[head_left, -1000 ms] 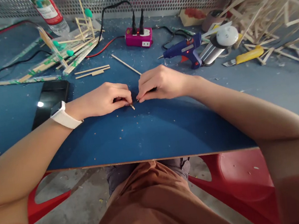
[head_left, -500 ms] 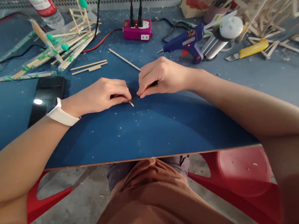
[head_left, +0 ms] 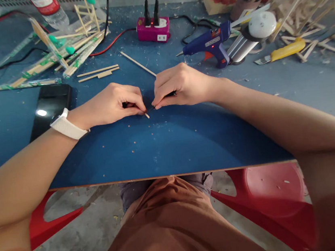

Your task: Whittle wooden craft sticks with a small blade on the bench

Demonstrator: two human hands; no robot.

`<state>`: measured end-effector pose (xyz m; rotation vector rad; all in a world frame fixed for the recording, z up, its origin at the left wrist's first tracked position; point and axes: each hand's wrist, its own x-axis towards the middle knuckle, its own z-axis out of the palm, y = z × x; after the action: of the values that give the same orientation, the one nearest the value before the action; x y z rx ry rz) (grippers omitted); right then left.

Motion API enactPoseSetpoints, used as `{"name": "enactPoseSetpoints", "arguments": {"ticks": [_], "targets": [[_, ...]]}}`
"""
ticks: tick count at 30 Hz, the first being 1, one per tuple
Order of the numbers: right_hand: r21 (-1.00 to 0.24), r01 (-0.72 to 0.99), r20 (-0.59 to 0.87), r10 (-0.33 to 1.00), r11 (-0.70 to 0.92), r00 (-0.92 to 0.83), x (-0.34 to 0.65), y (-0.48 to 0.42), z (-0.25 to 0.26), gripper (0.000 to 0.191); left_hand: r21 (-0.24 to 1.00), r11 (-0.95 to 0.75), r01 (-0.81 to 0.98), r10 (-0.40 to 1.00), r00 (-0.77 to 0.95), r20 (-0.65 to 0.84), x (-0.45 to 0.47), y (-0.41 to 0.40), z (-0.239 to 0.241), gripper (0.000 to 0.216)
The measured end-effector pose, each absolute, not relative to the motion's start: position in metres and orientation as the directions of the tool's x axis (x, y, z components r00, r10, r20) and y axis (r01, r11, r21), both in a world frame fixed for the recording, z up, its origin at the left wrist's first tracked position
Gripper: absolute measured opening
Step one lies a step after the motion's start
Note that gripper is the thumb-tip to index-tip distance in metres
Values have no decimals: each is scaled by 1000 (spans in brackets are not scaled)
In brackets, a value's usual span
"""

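Note:
My left hand (head_left: 122,101) is closed in a pinch on a short wooden stick (head_left: 147,115), whose pale end pokes out below the fingertips. Just to its right, my right hand (head_left: 178,86) is also closed, its fingertips pinching something thin and dark that is mostly hidden. A small gap separates the two hands, low over the blue table. Behind my right hand lies a longer wooden stick (head_left: 138,63), its near end reaching the knuckles. Several short sticks (head_left: 99,73) rest beyond my left hand.
A blue glue gun (head_left: 210,43) with a lit red light and a yellow utility knife (head_left: 286,50) lie at right. A magenta power strip (head_left: 153,30) sits at the back. A black phone (head_left: 52,109) is by my left wrist; heaped wood strips (head_left: 296,8) fill the back right.
The view has shifted slightly, so the table items appear a little displaced. Both hands keep their pinch and barely move.

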<state>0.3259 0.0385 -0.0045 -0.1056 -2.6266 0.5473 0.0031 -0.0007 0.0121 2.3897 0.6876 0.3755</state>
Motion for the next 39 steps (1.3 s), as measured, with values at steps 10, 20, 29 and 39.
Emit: {"name": "enactPoseSetpoints", "arguments": {"ticks": [10,20,29,39], "targets": [[-398,-55,399,118,916,-909,328,50,2,44,616,-685,388,551,830,90,3,-1,14,40],[-413,-47,374,122,909,-920,323,42,3,46,603,-701,380,548,828,115,2,-2,15,44],[-411,-31,378,139,911,-915,319,38,1,46,586,-724,364,530,837,135,2,-1,14,43],[-414,9,339,163,910,-926,320,36,-1,42,583,-728,360,522,842,132,1,-1,14,44]]}}
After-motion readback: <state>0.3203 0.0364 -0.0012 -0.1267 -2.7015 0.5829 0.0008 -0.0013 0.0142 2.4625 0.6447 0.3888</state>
